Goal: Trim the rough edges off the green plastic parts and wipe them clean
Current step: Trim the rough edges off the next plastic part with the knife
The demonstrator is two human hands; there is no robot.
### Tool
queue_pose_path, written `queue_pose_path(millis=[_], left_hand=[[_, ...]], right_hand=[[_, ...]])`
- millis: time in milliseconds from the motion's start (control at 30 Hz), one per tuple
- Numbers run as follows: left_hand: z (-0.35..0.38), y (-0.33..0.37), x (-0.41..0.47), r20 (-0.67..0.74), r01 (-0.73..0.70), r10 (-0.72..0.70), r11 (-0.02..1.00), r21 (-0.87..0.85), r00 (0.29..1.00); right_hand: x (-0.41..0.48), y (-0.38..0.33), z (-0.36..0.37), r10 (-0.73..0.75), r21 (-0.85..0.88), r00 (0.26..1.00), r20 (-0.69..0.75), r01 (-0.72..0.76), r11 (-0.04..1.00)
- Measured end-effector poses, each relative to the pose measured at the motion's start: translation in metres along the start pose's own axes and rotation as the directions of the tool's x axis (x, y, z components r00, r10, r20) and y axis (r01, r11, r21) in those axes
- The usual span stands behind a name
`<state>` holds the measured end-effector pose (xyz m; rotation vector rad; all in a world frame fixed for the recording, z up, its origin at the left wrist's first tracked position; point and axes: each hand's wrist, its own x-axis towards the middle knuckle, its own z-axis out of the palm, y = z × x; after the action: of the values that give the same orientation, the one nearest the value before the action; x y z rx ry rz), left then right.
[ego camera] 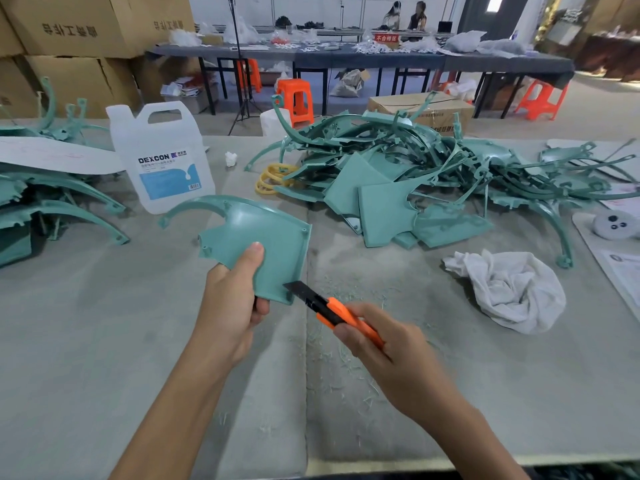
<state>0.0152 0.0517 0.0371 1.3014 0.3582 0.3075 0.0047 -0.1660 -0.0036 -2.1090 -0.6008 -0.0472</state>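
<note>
Green moulded parts (59,206) lie stacked along the left edge of the grey surface (104,358). A white jug (162,157) labelled DEXCON stands just right of them, toward the far edge. Near the middle, the left hand (232,303) grips the lower corner of a green plastic part (266,233), thumb pressed on its face, holding it tilted up above the surface. The black blade of an orange utility knife (325,308) touches that part's lower right corner, and the right hand (384,344) is curled round the knife's handle. Thin pale shavings (346,362) are scattered on the surface under the hands. Toward the far edge sits a large tangled pile of green parts (398,174), with yellow rings (272,180) at its left side. A crumpled white cloth (516,292) lies near the right edge.
</note>
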Motion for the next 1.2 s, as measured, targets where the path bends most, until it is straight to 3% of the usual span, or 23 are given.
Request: queue_pose_path(millis=[167,300,367,467,600,1033,1200], left_hand=[[-0.001,0.002,-0.013,0.134,0.069,-0.059,0.995,-0.066,0.989],[-0.004,0.01,-0.017,0.22,0.092,-0.048,0.977,-0.192,0.974],[-0.004,0.014,-0.017,0.233,0.089,-0.035,0.971,-0.224,0.972],[-0.002,0.015,-0.014,0.208,0.107,-0.047,0.952,-0.287,0.977],[0.005,0.014,-0.013,0.208,0.18,-0.109,0.914,-0.363,0.972],[0.018,0.031,-0.021,0.352,0.344,-0.163,0.762,-0.549,0.922],[0.0,0.037,-0.027,0.412,0.381,-0.171,0.774,-0.506,0.895]], right_hand=[[0.033,0.009,-0.011,0.052,0.03,0.99,-0.132,-0.049,0.998],[0.069,0.02,-0.019,0.13,-0.071,0.971,-0.202,-0.146,0.987],[0.075,0.025,-0.017,0.177,-0.008,0.958,-0.226,-0.184,0.983],[0.062,0.013,-0.008,0.15,0.184,0.952,-0.266,-0.102,0.978],[0.034,-0.016,0.016,0.013,0.25,0.969,-0.247,0.051,0.967],[0.02,-0.034,0.023,-0.139,0.164,0.97,-0.2,0.173,0.971],[0.052,-0.011,-0.014,-0.01,-0.009,0.948,-0.318,0.007,1.0]])
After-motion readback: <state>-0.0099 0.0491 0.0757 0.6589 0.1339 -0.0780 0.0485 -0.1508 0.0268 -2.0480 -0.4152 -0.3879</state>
